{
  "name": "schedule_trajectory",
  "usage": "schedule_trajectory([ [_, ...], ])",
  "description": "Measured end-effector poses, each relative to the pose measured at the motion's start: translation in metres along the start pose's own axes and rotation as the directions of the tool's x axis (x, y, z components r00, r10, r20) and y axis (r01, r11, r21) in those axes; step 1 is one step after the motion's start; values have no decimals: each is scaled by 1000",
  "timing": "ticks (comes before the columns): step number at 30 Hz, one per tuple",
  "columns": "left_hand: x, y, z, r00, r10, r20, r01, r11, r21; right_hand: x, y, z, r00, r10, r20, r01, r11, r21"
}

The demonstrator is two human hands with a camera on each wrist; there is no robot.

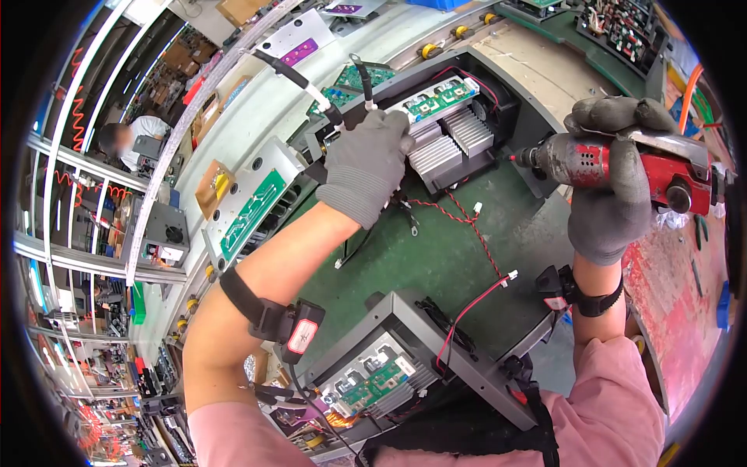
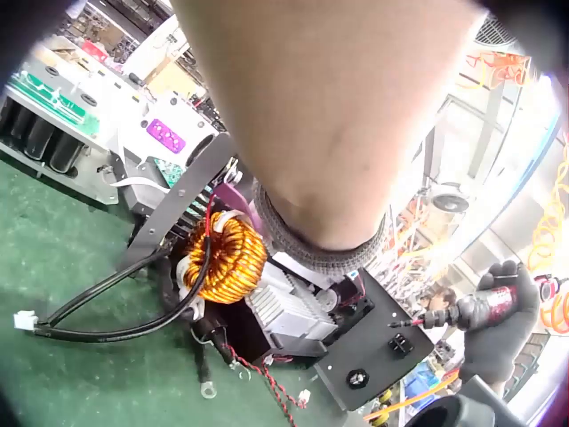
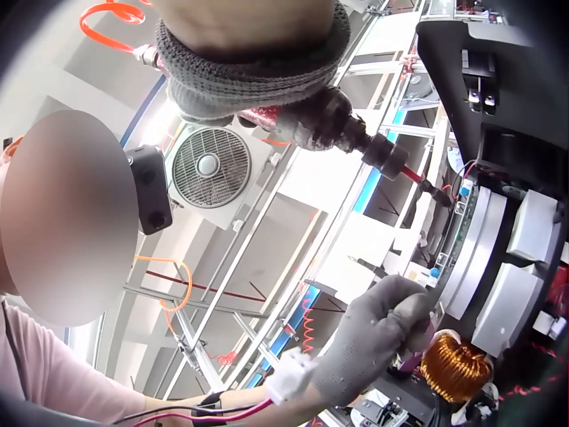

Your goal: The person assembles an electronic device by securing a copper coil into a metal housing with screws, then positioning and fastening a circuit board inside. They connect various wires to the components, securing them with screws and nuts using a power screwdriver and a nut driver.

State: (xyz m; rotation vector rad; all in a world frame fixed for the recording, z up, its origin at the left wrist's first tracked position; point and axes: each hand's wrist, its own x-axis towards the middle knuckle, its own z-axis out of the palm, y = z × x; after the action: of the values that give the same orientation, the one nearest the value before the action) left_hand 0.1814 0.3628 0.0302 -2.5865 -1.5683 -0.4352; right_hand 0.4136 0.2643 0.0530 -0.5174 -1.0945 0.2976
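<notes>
My gloved right hand [image 1: 615, 175] grips a red power screwdriver [image 1: 583, 161], its bit pointing left toward the near housing's end panel. At that housing's left end is my gloved left hand [image 1: 366, 159], fingers curled beside black cables with ring lugs [image 1: 292, 75]. In the right wrist view, the left hand [image 3: 378, 334] is right by a copper-wound coil [image 3: 455, 365]; I cannot tell what its fingertips hold. The open black housing [image 1: 525, 105] carries silver heatsinks [image 1: 451, 148] and a green circuit board [image 1: 436, 101]. Twisted red-black wires [image 1: 475, 226] trail from it.
A second open housing [image 1: 412, 319] with a circuit board stands close to my body on the green work surface [image 1: 334, 284]. Panels with green boards [image 1: 257, 214] lie along the left. An orange hose [image 1: 690, 97] runs at the right. Another person [image 1: 140, 144] is in the background.
</notes>
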Motion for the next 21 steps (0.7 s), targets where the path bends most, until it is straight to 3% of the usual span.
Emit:
schedule_trajectory([
  [3, -1, 1, 8, 992, 102, -70, -94, 989, 113, -2, -1, 3, 999, 39, 11, -40, 999, 24],
  [11, 9, 5, 3, 999, -40, -4, 41, 994, 99, -6, -6, 8, 992, 124, 0, -124, 992, -18],
  [15, 8, 4, 5, 1000, -9, -3, 10, 995, 100, -5, -5, 11, 993, 105, 49, -106, 994, 27],
  [17, 8, 14, -12, 980, -72, 186, 13, 954, 299, -4, -3, 15, 994, 85, 75, -89, 995, 47],
  [18, 6, 11, -11, 980, -72, 184, 14, 954, 299, -3, -2, 16, 992, 98, 76, -101, 994, 48],
  [21, 0, 0, -14, 990, 35, 134, -73, 954, 291, 5, 2, 27, 991, 85, 106, -90, 995, 46],
])
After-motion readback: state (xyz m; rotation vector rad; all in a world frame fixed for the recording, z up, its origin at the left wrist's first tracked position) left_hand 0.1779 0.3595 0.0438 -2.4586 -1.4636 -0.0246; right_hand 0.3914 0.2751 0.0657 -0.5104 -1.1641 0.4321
